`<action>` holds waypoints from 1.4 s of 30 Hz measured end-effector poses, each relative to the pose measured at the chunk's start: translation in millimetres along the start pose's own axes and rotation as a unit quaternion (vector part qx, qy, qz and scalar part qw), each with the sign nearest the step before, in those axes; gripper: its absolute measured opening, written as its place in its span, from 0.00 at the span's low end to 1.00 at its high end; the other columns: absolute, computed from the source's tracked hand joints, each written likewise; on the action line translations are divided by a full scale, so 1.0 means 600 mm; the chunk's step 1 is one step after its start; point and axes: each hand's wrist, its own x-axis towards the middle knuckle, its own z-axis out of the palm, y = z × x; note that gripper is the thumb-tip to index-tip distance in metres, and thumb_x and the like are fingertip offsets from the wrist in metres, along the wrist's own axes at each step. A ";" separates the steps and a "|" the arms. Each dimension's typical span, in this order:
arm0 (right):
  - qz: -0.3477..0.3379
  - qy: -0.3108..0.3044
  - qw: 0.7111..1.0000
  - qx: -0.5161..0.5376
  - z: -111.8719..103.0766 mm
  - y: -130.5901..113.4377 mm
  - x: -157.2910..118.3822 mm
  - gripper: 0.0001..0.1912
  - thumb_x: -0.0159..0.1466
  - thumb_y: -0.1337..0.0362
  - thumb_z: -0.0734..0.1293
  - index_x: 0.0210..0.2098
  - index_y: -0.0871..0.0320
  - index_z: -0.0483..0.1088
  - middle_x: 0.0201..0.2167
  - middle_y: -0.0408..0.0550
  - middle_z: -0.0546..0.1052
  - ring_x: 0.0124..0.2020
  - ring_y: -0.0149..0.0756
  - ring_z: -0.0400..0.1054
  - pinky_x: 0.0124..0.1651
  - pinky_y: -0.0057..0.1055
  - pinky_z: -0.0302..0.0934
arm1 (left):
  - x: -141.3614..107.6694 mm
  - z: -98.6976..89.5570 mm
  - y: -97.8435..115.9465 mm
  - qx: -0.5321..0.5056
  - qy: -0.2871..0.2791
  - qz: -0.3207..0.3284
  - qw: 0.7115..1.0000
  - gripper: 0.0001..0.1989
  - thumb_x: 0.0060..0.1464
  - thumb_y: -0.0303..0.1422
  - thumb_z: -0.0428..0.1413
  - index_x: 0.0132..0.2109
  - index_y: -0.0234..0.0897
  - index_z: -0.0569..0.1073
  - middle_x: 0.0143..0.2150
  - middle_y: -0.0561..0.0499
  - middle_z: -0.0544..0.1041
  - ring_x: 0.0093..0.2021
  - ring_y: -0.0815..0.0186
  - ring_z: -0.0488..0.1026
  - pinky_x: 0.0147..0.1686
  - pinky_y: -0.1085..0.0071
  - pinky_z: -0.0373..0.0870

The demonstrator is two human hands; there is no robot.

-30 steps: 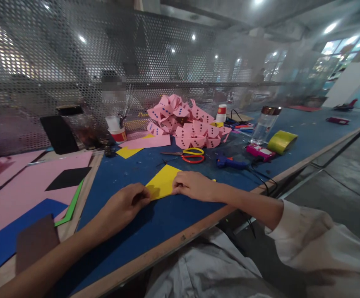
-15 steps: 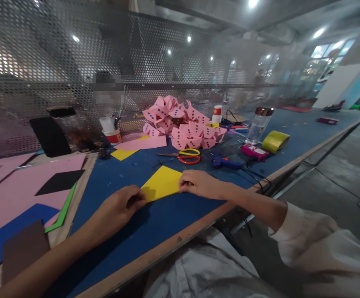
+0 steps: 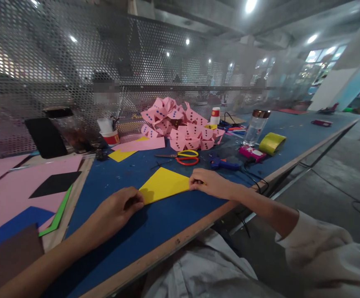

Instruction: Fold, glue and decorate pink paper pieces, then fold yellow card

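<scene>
A yellow sheet of paper (image 3: pixel 164 185), folded into a roughly triangular shape, lies on the blue tabletop (image 3: pixel 164 223) between my hands. The fingers of my left hand (image 3: pixel 124 207) are closed on its left corner. At its right corner my right hand (image 3: pixel 209 182) pinches the paper. Just behind the sheet rest scissors (image 3: pixel 188 157) with yellow and red handles. A blue glue gun (image 3: pixel 225 164) lies beyond my right hand.
Pink folded papers with dark dots (image 3: pixel 183 124) are heaped at the back centre. A glass jar (image 3: pixel 256 127), yellow tape roll (image 3: pixel 272 143) and pink box (image 3: pixel 252 153) stand right. Coloured sheets (image 3: pixel 15 190), a dark-lidded jar (image 3: pixel 70 128) and a paper cup (image 3: pixel 110 137) are left.
My right hand has moved a little to the right along the yellow paper, and more of the sheet shows between my hands. My left hand stays at the left corner.
</scene>
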 end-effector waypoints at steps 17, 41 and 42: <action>0.039 -0.006 0.996 -0.078 -0.047 -0.004 0.013 0.11 0.71 0.62 0.61 0.38 0.58 0.74 0.38 0.46 0.78 0.38 0.33 0.71 0.39 0.27 0.59 | 0.001 0.000 0.003 -0.010 0.002 0.003 1.000 0.13 0.60 0.43 0.51 0.37 0.40 0.73 0.37 0.49 0.77 0.36 0.59 0.73 0.36 0.68 0.66; 0.118 -0.042 0.952 -0.278 -0.044 0.033 0.189 0.26 0.55 0.66 0.71 0.52 0.65 0.66 0.52 0.67 0.72 0.49 0.55 0.70 0.43 0.38 0.64 | -0.001 0.001 0.002 0.000 0.014 0.021 1.000 0.10 0.61 0.39 0.50 0.38 0.40 0.72 0.37 0.50 0.77 0.37 0.60 0.74 0.38 0.67 0.66; 0.117 -0.030 0.956 -0.268 -0.045 0.027 0.181 0.26 0.55 0.66 0.70 0.52 0.64 0.65 0.52 0.66 0.72 0.49 0.54 0.70 0.44 0.37 0.64 | -0.001 0.001 0.002 0.002 0.014 0.021 1.000 0.10 0.61 0.39 0.50 0.38 0.40 0.72 0.37 0.50 0.77 0.37 0.60 0.74 0.38 0.67 0.66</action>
